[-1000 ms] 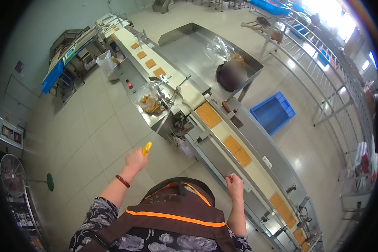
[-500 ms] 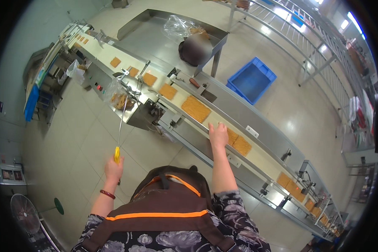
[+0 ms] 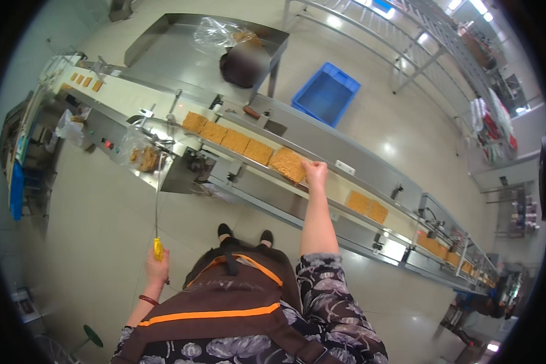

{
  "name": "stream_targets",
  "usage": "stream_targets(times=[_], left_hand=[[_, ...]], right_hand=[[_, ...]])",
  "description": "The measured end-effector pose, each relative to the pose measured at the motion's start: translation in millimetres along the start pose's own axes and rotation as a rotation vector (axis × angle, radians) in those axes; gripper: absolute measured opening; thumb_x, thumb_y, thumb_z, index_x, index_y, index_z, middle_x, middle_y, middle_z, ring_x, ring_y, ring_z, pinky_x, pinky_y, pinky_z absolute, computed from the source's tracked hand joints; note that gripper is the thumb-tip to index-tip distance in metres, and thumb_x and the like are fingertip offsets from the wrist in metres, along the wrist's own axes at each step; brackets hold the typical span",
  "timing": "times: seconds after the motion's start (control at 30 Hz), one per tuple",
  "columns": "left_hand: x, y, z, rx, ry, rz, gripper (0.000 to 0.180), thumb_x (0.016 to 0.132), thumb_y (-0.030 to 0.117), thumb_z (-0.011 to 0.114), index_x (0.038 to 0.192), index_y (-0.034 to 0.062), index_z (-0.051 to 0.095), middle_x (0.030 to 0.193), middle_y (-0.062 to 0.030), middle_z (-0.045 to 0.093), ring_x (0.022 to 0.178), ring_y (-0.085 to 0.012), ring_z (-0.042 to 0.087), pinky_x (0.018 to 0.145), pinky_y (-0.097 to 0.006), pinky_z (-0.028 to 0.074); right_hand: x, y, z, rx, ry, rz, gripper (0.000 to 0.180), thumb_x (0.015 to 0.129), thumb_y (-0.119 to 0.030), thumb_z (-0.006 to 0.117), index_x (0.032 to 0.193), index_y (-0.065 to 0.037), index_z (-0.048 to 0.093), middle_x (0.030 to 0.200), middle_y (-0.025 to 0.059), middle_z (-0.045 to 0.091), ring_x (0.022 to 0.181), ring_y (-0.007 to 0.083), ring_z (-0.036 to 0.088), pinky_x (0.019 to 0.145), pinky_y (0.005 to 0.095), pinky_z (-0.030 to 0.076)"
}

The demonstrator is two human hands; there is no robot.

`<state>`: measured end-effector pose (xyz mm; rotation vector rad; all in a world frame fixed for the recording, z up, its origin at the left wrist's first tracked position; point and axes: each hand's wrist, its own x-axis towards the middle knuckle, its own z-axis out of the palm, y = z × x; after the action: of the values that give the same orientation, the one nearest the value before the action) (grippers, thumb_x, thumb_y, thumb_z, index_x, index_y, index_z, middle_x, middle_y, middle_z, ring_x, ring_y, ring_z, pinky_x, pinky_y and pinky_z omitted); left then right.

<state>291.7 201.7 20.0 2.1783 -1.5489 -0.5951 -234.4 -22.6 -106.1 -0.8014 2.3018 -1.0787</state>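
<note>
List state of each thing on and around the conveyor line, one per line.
Right hand: stretched out, touching the noodle block on the belt.
Left hand: closed around a yellow-handled rod, held upright.
Conveyor belt: carrying blocks in a row.
Blue crate: on the floor, empty.
Steel table: bearing a clear bag.

Far end of the conveyor belt (image 3: 455,258), too small and blurred.

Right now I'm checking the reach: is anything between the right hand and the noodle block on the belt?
Nothing visible: the right hand already rests against the edge of the noodle block on the conveyor belt.
</note>
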Motion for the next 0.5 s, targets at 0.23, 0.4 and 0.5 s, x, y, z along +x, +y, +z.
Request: stream_targets(times=[0.23,0.4,0.5], left_hand=[[20.7,-16.9,25.5,-0.1,-0.145,-0.086,0.035,0.088,0.033,0.064,0.099,-0.0002,0.059,0.085,-0.0186,0.063,0.078,-0.0364,0.061,0.068,-0.043,0.047],[26.8,-8.7,47.1,-0.105,-0.272,-0.055,0.038,0.09,0.035,0.064,0.1,-0.0021,0.059,0.083,-0.0175,0.064,0.075,-0.0339,0.061,0.066,-0.041,0.047],[24.3,3.8,43.5,-0.136,-0.241,-0.044,0.039,0.09,0.036,0.063,0.098,-0.0023,0.059,0.079,-0.015,0.063,0.071,-0.029,0.061,0.064,-0.039,0.047]], right_hand=[[-71.6,63.3,-165.2,0.615,0.106,0.507,0.025,0.082,-0.01,0.071,0.098,0.0,0.055,0.081,0.0107,0.063,0.061,0.0179,0.062,0.045,0.0264,0.052],[-47.0,106.7,-193.2,0.504,0.271,0.544,0.022,0.082,-0.01,0.071,0.095,0.001,0.057,0.079,0.0111,0.063,0.06,0.0195,0.061,0.049,0.028,0.053],[-42.0,129.9,-210.7,0.506,0.393,0.545,0.032,0.082,-0.012,0.072,0.104,0.0,0.052,0.086,0.0123,0.062,0.065,0.0203,0.062,0.049,0.028,0.054]])
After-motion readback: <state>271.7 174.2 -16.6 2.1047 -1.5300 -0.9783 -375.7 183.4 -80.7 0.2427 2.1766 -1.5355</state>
